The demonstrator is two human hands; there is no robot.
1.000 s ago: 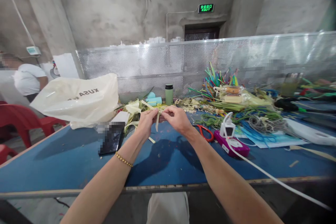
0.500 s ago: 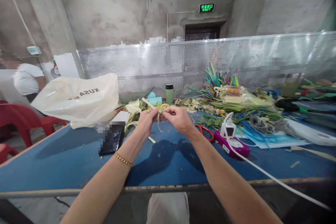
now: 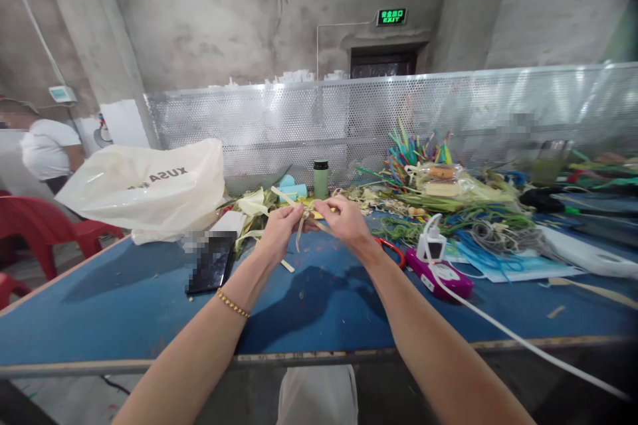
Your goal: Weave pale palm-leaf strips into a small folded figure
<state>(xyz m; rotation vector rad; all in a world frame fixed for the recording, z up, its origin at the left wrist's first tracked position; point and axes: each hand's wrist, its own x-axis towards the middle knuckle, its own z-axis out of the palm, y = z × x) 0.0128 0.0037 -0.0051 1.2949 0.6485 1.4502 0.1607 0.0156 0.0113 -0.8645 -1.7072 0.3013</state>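
Observation:
My left hand (image 3: pixel 282 229) is closed in a pinch on a small bundle of pale husk strips (image 3: pixel 283 196), held above the middle of the blue table. One strip sticks up past the fingers toward the back, and a thin end hangs below them. Close beside it, my right hand (image 3: pixel 349 218) is pinched shut on a strip from the same bundle, which slants down under its fingers. The exact spot where the strips cross is small and partly covered by the fingertips.
Left of the hands lie a black phone (image 3: pixel 212 264) and a large cream bag (image 3: pixel 144 176). Behind them stands a green bottle (image 3: pixel 321 179). To the right are red-handled scissors (image 3: pixel 393 251), a purple power block (image 3: pixel 441 277) with a white cable, and heaped cords (image 3: pixel 491 236).
My right hand has shifted slightly right and opened a small gap from the left, with a strip now showing beneath it. My left hand stays nearly in place.

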